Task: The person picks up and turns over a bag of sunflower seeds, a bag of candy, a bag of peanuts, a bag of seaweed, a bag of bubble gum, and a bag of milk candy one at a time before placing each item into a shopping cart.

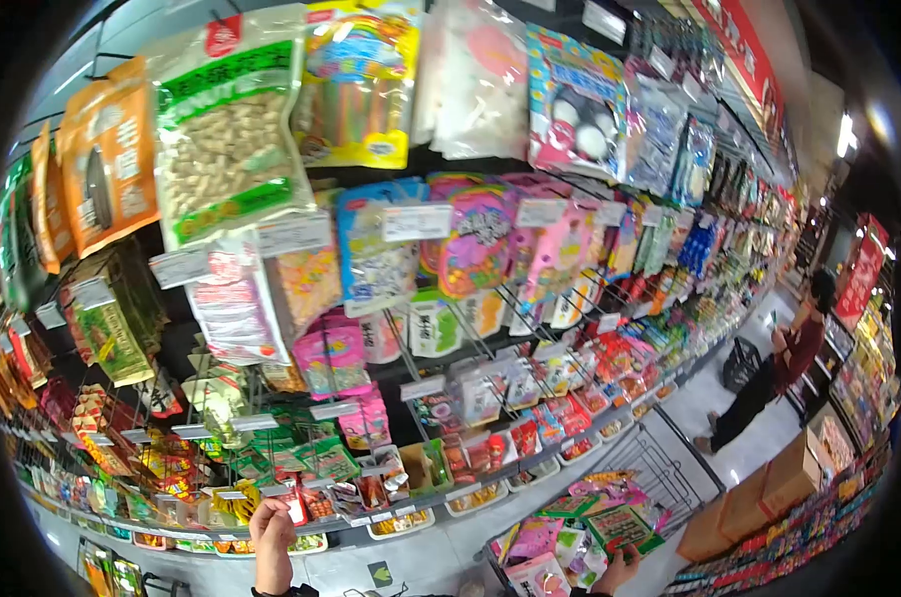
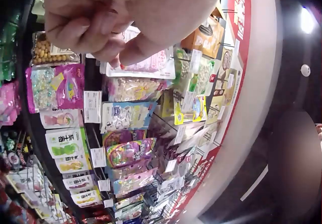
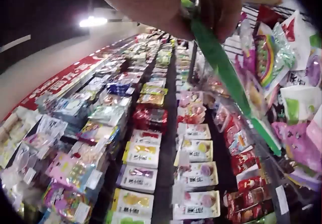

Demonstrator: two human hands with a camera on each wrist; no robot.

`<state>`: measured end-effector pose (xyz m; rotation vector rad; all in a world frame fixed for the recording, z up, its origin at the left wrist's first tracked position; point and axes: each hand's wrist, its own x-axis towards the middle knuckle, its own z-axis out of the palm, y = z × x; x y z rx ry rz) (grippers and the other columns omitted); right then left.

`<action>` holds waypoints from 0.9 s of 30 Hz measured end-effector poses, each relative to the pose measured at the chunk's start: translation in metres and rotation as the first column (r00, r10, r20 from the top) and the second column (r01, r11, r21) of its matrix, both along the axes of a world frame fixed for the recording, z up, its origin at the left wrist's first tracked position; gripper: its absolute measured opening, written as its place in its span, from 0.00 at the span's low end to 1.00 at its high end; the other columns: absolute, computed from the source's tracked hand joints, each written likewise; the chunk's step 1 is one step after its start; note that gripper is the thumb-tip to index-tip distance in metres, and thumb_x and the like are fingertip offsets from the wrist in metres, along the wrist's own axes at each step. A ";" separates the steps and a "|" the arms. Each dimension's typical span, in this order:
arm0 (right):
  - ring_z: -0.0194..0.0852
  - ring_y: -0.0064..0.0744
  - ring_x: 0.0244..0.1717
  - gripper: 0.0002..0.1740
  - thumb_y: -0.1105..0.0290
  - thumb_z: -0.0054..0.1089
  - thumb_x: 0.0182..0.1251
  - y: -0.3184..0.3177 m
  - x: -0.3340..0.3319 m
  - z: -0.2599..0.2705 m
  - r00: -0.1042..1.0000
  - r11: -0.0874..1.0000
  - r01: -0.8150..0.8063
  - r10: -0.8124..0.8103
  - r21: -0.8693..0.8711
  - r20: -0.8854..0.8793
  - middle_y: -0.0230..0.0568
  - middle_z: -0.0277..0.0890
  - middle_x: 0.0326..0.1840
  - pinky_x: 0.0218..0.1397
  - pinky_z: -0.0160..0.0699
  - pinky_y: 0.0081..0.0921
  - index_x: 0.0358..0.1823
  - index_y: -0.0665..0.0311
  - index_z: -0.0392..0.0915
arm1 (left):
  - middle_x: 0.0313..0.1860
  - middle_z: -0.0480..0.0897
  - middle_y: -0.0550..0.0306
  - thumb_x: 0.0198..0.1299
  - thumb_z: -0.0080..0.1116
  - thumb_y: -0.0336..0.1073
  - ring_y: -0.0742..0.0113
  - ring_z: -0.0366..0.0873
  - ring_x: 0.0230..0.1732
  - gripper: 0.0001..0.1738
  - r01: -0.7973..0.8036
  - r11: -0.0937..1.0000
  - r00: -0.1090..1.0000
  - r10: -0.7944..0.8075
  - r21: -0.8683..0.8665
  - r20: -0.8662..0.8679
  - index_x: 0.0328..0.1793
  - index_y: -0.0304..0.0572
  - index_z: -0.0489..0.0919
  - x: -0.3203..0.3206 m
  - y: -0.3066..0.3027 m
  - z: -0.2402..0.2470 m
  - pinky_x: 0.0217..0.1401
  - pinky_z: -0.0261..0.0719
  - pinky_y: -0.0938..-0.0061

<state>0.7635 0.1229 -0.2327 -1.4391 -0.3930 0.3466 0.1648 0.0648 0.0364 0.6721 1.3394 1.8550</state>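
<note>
My left hand (image 1: pixel 273 542) is raised at the lower middle of the head view, in front of the lower racks. Its fingers are loosely curled, and nothing shows between them in the left wrist view. A small red and white packet (image 1: pixel 294 505) appears beside its fingertips in the head view. My right hand (image 1: pixel 620 571) pinches a flat green-edged snack packet (image 1: pixel 625 527) over the wire shopping cart (image 1: pixel 662 453). Seen edge-on in the right wrist view, the same packet (image 3: pixel 221 63) slants down from the fingers. Pink, white and purple snack bags (image 1: pixel 535 537) lie in the cart below.
A long wall of hanging snack bags (image 1: pixel 480 234) with price tags runs along the left. White trays (image 1: pixel 401 522) stand low beneath it. Cardboard boxes (image 1: pixel 784 473) and another stocked shelf line the right. A person (image 1: pixel 784 358) stands in the aisle near a black basket (image 1: pixel 741 365).
</note>
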 end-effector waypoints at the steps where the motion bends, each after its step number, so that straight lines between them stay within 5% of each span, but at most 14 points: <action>1: 0.76 0.34 0.50 0.16 0.82 0.64 0.62 -0.002 -0.024 0.033 0.998 0.996 -0.068 0.067 0.061 0.019 0.41 0.77 0.50 0.54 0.79 0.30 0.53 0.70 0.77 | 0.23 0.63 0.74 0.69 0.56 0.34 0.84 0.55 0.21 0.04 0.004 1.000 1.000 -0.004 -0.013 0.004 0.42 0.45 0.74 -0.007 -0.006 0.000 0.24 0.48 0.81; 3: 0.77 0.43 0.52 0.12 0.77 0.65 0.68 0.001 -0.071 0.100 0.978 0.963 -0.205 0.195 0.175 0.069 0.48 0.79 0.50 0.55 0.82 0.38 0.50 0.73 0.79 | 0.23 0.64 0.74 0.68 0.57 0.34 0.84 0.56 0.22 0.03 0.004 1.000 1.000 -0.004 -0.013 0.003 0.42 0.45 0.75 -0.019 -0.014 0.001 0.24 0.49 0.82; 7: 0.77 0.35 0.52 0.15 0.80 0.66 0.66 0.012 -0.115 0.186 0.928 0.926 -0.345 0.313 0.149 0.202 0.46 0.81 0.52 0.53 0.81 0.33 0.53 0.73 0.79 | 0.23 0.64 0.74 0.68 0.56 0.33 0.84 0.56 0.22 0.03 -0.022 1.000 1.000 0.022 0.011 -0.001 0.41 0.45 0.75 -0.034 -0.031 0.000 0.24 0.49 0.82; 11: 0.77 0.29 0.44 0.16 0.77 0.67 0.68 0.019 -0.152 0.250 0.813 0.946 -0.308 0.316 -0.100 0.488 0.40 0.81 0.48 0.48 0.79 0.28 0.56 0.71 0.79 | 0.30 0.72 0.70 0.71 0.55 0.37 0.81 0.65 0.31 0.06 -0.022 1.000 0.998 0.022 -0.005 -0.059 0.49 0.45 0.78 -0.042 -0.053 0.010 0.33 0.60 0.82; 14: 0.75 0.26 0.42 0.15 0.76 0.67 0.68 0.017 -0.189 0.293 0.814 0.834 -0.542 0.491 0.101 0.310 0.35 0.80 0.45 0.45 0.77 0.26 0.55 0.70 0.79 | 0.32 0.70 0.73 0.75 0.54 0.39 0.83 0.62 0.32 0.06 -0.027 1.000 0.991 0.025 -0.011 -0.134 0.50 0.48 0.78 -0.032 -0.066 0.031 0.35 0.59 0.84; 15: 0.74 0.25 0.43 0.15 0.76 0.68 0.68 0.010 -0.205 0.314 0.813 0.822 -0.568 0.551 0.047 0.188 0.33 0.78 0.45 0.45 0.75 0.23 0.54 0.69 0.80 | 0.32 0.69 0.73 0.75 0.54 0.39 0.83 0.61 0.32 0.06 -0.031 0.999 0.990 0.029 -0.010 -0.136 0.50 0.48 0.78 -0.030 -0.068 0.034 0.35 0.59 0.84; 17: 0.74 0.24 0.45 0.15 0.76 0.68 0.68 0.013 -0.221 0.325 0.705 0.730 -0.683 0.652 0.019 0.279 0.33 0.78 0.46 0.48 0.74 0.23 0.55 0.68 0.80 | 0.38 0.76 0.69 0.74 0.56 0.38 0.81 0.70 0.38 0.10 0.022 1.000 0.991 -0.022 -0.006 -0.129 0.56 0.45 0.78 -0.040 -0.074 0.019 0.41 0.66 0.82; 20: 0.74 0.25 0.50 0.16 0.78 0.68 0.67 0.005 -0.259 0.365 0.494 0.502 -0.865 0.845 0.015 0.204 0.32 0.78 0.48 0.58 0.72 0.23 0.55 0.68 0.79 | 0.31 0.78 0.66 0.66 0.57 0.32 0.79 0.70 0.29 0.08 -0.025 1.000 0.994 0.023 -0.016 -0.106 0.49 0.40 0.77 -0.032 -0.065 0.017 0.32 0.66 0.82; 22: 0.75 0.25 0.50 0.16 0.79 0.69 0.65 0.006 -0.284 0.367 0.354 0.335 -0.924 0.932 0.186 0.080 0.33 0.79 0.48 0.57 0.73 0.23 0.54 0.68 0.79 | 0.49 0.85 0.54 0.67 0.60 0.34 0.71 0.81 0.46 0.17 0.075 0.997 0.994 -0.075 -0.004 -0.079 0.60 0.37 0.76 -0.027 -0.072 0.024 0.48 0.76 0.78; 24: 0.76 0.25 0.49 0.17 0.79 0.70 0.64 0.020 -0.299 0.346 0.174 0.152 -0.965 0.981 0.214 0.090 0.33 0.80 0.47 0.56 0.74 0.23 0.54 0.67 0.78 | 0.55 0.83 0.52 0.65 0.64 0.35 0.66 0.81 0.53 0.27 0.203 0.975 0.979 -0.201 0.092 -0.032 0.69 0.38 0.71 -0.023 -0.071 0.027 0.53 0.77 0.74; 25: 0.77 0.25 0.48 0.18 0.79 0.70 0.64 0.025 -0.309 0.333 0.102 0.081 -0.960 0.993 0.268 0.065 0.34 0.81 0.47 0.55 0.75 0.24 0.54 0.67 0.77 | 0.52 0.82 0.60 0.73 0.58 0.38 0.72 0.78 0.51 0.20 0.170 0.976 0.982 -0.156 0.136 -0.104 0.68 0.41 0.75 -0.011 -0.080 0.040 0.54 0.72 0.77; 26: 0.78 0.25 0.48 0.18 0.78 0.71 0.64 0.024 -0.319 0.333 0.035 0.026 -0.966 0.999 0.259 0.032 0.34 0.81 0.47 0.55 0.75 0.23 0.54 0.67 0.77 | 0.63 0.80 0.55 0.73 0.60 0.38 0.64 0.77 0.64 0.30 0.062 0.998 0.992 -0.058 0.028 -0.116 0.77 0.39 0.67 -0.010 -0.085 0.025 0.66 0.71 0.72; 27: 0.78 0.23 0.46 0.18 0.78 0.71 0.64 0.024 -0.329 0.332 -0.015 -0.024 -0.969 0.999 0.245 0.037 0.34 0.81 0.46 0.51 0.76 0.21 0.54 0.66 0.77 | 0.61 0.82 0.55 0.72 0.59 0.38 0.64 0.79 0.60 0.26 0.028 0.996 0.999 -0.024 0.086 -0.039 0.74 0.40 0.71 -0.006 -0.088 0.014 0.64 0.72 0.72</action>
